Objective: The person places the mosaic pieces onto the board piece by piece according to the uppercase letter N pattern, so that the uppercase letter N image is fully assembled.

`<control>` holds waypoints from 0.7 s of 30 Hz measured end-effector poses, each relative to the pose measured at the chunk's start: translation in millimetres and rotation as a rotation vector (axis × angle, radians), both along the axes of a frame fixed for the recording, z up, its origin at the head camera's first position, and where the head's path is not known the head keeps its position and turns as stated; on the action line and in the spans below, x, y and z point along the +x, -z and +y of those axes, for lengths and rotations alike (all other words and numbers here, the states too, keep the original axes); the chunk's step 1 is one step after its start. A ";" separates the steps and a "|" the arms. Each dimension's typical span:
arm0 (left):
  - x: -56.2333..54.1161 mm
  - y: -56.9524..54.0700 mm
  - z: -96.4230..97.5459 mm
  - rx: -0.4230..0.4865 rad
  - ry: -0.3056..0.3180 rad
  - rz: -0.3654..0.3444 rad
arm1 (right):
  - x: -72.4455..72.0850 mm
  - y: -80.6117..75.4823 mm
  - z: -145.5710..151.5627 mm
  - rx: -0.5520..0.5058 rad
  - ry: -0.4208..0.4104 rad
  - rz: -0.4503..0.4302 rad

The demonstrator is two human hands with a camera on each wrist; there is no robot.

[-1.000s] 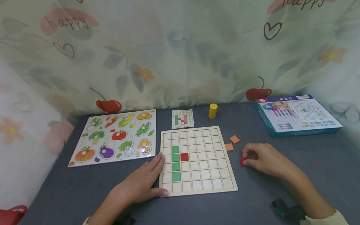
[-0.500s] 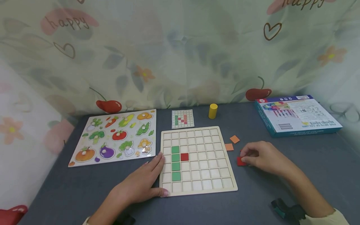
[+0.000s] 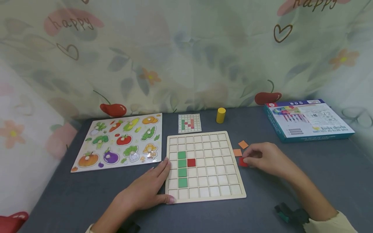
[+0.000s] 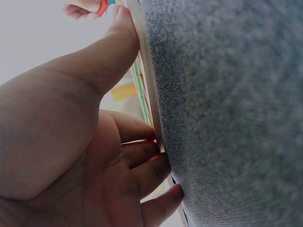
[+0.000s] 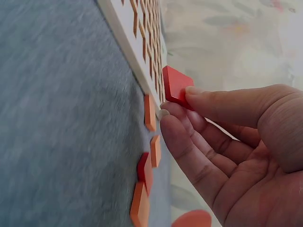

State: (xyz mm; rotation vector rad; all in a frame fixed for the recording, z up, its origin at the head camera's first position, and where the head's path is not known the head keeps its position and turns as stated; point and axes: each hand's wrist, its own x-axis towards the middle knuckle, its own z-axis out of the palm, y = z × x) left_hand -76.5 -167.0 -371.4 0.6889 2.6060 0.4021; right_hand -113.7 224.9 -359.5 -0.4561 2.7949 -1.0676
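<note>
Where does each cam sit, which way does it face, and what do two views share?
Head: worn on the head, facing forward and down at the gridded board; left hand, right hand and sleeves show.
Left wrist: on that wrist, looking across at the board's edge; left hand fills much, right hand partly at top.
Right wrist: on that wrist, looking at the pinched red tile and loose orange tiles; right hand shows.
Shared: head and right wrist both show the board and the pinched red tile.
</note>
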 end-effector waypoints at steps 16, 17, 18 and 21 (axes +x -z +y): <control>0.4 0.0 -0.2 0.003 0.006 0.004 | -12.6 -3.5 -49.3 -0.016 -0.123 -0.018; 0.5 0.2 -0.3 0.003 0.007 0.003 | -13.3 -3.6 -53.1 -0.018 -0.132 -0.024; 0.5 0.4 -0.2 0.002 0.007 0.004 | -14.0 -3.4 -56.9 -0.021 -0.141 -0.028; 0.5 0.7 -0.1 -0.001 0.008 0.005 | -15.5 -2.6 -67.7 -0.036 -0.166 -0.035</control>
